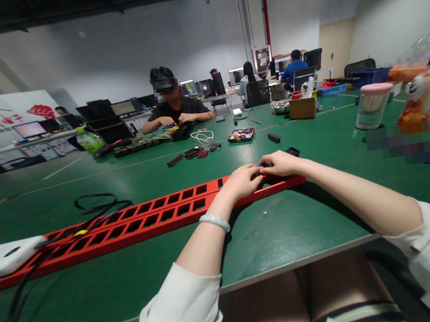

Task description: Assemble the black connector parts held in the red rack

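Both hands, left (242,179) and right (281,164), meet at the red rack's (135,225) right end, fingers curled, pinching a small black part (266,164) over a slot. Rack lies flat along the table (290,225), steadying the work.

red slotted rail (135,225) cut off at left edge, its right end hidden under both hands, blurred patch (408,141) at right

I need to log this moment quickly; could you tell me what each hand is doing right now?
Left hand: fingers curled, resting on the red slotted strip.
Right hand: pressing a small black part at the strip's end; grip cannot be told.
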The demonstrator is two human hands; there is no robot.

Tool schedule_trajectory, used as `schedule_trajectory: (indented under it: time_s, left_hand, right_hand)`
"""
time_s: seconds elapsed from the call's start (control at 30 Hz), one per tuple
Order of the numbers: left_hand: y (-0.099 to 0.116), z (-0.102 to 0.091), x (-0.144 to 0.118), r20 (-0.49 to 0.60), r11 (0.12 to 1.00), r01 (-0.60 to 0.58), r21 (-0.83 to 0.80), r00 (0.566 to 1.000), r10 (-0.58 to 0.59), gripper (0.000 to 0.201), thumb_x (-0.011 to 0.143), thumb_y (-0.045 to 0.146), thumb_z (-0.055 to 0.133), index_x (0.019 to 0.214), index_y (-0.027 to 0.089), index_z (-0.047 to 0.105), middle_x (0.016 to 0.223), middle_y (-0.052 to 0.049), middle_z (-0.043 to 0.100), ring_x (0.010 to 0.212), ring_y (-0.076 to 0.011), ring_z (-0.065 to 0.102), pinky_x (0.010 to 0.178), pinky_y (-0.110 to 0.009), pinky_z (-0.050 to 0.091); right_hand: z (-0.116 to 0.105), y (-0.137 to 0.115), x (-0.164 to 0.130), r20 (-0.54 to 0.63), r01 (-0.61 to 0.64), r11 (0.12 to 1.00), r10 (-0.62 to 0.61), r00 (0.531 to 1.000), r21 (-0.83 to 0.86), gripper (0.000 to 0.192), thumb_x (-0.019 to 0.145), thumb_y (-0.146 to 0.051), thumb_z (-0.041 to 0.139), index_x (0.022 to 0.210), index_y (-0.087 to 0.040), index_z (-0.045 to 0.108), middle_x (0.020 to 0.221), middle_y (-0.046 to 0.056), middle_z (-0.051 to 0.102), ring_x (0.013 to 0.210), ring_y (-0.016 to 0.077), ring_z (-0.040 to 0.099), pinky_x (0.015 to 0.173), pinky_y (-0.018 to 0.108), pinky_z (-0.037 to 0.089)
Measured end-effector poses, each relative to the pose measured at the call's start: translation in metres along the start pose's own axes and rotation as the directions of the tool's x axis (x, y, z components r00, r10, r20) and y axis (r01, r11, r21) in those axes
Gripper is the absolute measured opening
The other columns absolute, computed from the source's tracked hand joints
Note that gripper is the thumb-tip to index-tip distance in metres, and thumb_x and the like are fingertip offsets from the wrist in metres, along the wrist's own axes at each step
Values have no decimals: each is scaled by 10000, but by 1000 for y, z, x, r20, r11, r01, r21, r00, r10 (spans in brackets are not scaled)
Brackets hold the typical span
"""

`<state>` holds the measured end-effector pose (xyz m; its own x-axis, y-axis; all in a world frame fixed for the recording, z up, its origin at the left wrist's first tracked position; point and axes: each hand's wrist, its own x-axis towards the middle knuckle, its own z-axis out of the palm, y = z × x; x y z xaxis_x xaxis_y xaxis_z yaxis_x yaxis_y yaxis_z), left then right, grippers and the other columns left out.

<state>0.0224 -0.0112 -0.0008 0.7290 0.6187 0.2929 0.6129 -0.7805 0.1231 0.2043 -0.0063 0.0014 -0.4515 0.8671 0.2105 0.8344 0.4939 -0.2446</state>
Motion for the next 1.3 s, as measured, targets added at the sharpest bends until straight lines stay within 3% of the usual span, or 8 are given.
schedule_trajectory:
  time_s: [1.3]
  left_hand:
    - [-2,2,0,-8,1000,-5,6,1000,6,286,833,328,427,1042,209,579,1100,-38,564,1011,-175,510,894,-270,374]
  right_hand:
    - [1,1,0,-2,1,1000,-1,1000,-22,401,803,-459,419,1046,-186,584,865,54,646,711,150,565,575,203,343]
